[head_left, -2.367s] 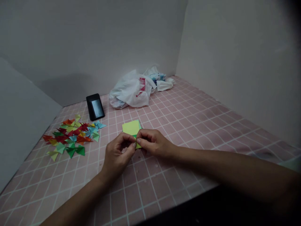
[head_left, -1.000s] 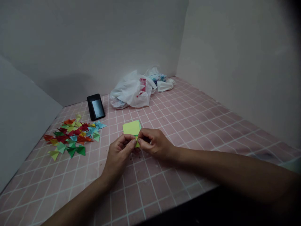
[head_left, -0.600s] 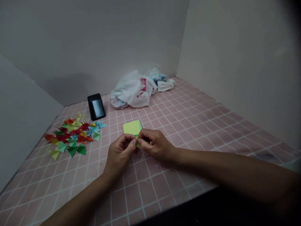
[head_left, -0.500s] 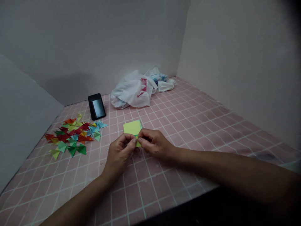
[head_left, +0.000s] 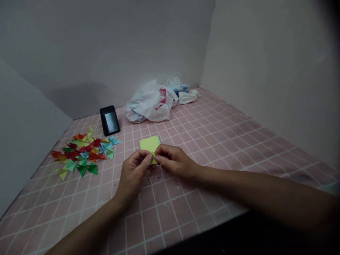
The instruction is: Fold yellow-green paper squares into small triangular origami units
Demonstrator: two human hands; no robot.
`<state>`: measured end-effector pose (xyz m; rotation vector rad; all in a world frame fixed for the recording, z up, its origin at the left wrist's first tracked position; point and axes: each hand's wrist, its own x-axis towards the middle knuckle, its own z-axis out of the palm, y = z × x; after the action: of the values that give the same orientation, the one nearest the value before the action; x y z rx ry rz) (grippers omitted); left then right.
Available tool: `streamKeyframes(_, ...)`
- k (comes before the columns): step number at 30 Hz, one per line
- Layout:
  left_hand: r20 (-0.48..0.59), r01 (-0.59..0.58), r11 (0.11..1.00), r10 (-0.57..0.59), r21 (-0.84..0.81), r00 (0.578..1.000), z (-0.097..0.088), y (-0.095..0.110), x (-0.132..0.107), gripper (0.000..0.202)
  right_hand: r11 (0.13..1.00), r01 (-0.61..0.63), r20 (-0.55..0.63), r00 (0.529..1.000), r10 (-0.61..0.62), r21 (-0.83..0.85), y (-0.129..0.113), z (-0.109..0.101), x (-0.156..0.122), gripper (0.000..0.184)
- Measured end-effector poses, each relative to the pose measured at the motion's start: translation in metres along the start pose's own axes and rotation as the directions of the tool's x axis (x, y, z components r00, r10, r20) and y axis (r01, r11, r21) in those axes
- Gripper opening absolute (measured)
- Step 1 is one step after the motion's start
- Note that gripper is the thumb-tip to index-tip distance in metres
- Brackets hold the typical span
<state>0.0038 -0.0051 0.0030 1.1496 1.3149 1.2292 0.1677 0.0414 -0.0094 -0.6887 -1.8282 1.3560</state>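
Both my hands are close together above the pink grid mat, pinching a small folded square of yellow-green paper [head_left: 149,144] at its near corner. A green layer shows at the pinch, and a pale blue edge shows along the far right side. My left hand [head_left: 132,174] grips the paper from the left with its thumb and fingers. My right hand [head_left: 172,161] holds it from the right, and its fingertips hide the paper's lower part. To the left lies a loose pile of folded paper triangles [head_left: 82,154] in red, green, yellow and blue.
A black phone [head_left: 109,120] leans beyond the pile. Behind it sit a crumpled white plastic bag [head_left: 148,105] and white tissue [head_left: 187,97]. The pink grid mat [head_left: 202,145] spreads right, bounded by grey walls [head_left: 265,63]. Its near edge drops into darkness.
My hands keep the same pinch on the paper, with the fingers shifting slightly. The whole view has drifted a little, and nothing else has moved.
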Motion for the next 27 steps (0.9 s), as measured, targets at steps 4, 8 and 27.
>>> streamKeyframes(4, 0.029, -0.013, 1.000, 0.012, 0.024, 1.000, 0.0001, 0.0011, 0.0006, 0.018, 0.998, 0.007, -0.030, 0.999, -0.009, -0.065, 0.0018, 0.0013, -0.0003, 0.015)
streamKeyframes(8, 0.022, -0.063, 0.997, 0.062, 0.051, 0.998, -0.0007, 0.0002, 0.0007, 0.017, 0.997, 0.014, -0.030, 0.999, -0.016, -0.074, 0.0018, 0.0019, -0.0009, 0.015)
streamKeyframes(27, 0.012, -0.005, 1.000, 0.005, 0.020, 1.000, -0.0007, -0.0020, 0.0004, 0.018, 0.996, -0.073, -0.020, 0.997, 0.074, 0.044, -0.0001, 0.0018, -0.0009, 0.013)
